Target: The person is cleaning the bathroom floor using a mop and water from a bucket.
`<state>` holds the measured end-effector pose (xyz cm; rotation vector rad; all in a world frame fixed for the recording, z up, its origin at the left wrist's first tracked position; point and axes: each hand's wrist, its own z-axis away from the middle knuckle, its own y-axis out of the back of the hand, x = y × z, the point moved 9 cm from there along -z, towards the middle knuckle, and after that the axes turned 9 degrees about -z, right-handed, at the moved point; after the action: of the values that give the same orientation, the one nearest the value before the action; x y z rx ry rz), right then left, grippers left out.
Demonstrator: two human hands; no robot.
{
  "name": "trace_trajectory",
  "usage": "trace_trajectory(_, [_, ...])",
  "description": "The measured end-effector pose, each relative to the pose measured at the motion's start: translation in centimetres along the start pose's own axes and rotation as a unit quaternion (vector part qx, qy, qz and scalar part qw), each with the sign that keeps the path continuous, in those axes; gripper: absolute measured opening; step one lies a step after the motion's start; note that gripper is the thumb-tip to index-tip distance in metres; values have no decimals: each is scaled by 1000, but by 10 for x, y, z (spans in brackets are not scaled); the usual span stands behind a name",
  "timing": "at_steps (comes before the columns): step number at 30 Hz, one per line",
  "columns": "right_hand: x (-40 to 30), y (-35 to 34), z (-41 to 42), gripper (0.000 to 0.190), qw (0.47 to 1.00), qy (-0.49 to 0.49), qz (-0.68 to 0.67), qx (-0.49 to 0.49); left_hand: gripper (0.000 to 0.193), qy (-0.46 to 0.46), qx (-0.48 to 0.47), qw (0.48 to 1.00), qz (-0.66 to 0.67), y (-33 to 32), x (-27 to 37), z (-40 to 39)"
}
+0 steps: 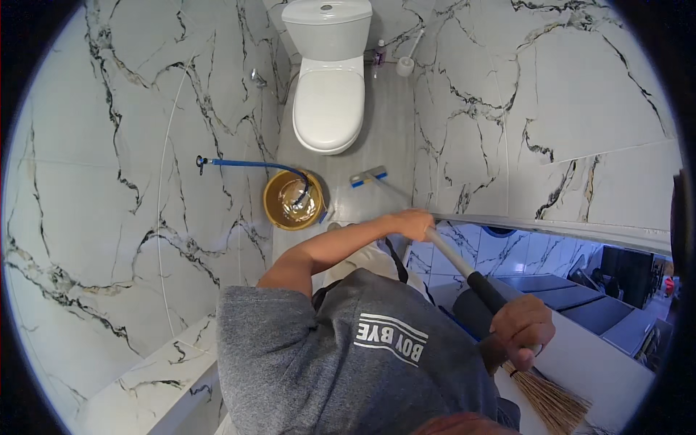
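Both of my hands are on the long pole (448, 251) of a floor brush or squeegee. My left hand (414, 224) grips the lower part of the pole, with my forearm crossing in front of my body. Around the upper end, by a dark grip sleeve (486, 293), my right hand (524, 326) is closed. The grey-and-blue head (368, 176) meets the grey tiled floor (389, 136) in front of the toilet. Left of that head stands a yellow-brown bucket (269, 215) with water inside. A blue hose (244, 163) runs from a wall tap (201, 162) into the bucket.
A white toilet (329, 109) stands ahead against the back wall. A bottle (379, 51) and a toilet brush in its holder (405, 66) are right of it. Marble-patterned walls (136, 125) close in on both sides. A straw broom (549, 399) lies behind my right hand, near a doorway.
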<state>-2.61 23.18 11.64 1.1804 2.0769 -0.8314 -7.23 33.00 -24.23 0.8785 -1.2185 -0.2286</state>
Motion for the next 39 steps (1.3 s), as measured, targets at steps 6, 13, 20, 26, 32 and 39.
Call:
trace_trajectory(6, [73,6,20,19,967,-81,230,71,24,72,74,992,-71,2,-110,-43])
trace_trajectory(13, [60,24,23,20,971,-125,184,83,23,65,63,993,-79,9,-73,-44])
trace_trajectory(20, [-31,16,5,37,998,-1,55,7,18,-11,27,999,19,-11,41,-23])
trace_trajectory(26, [33,21,11,29,984,-15,151,98,23,6,87,996,-9,15,-41,-43])
trace_trajectory(32, [128,59,29,30,975,-76,139,153,31,4,190,981,-38,50,-122,-61])
trace_trajectory(39, [53,44,-14,34,985,-90,62,133,59,-24,46,984,169,93,21,-6])
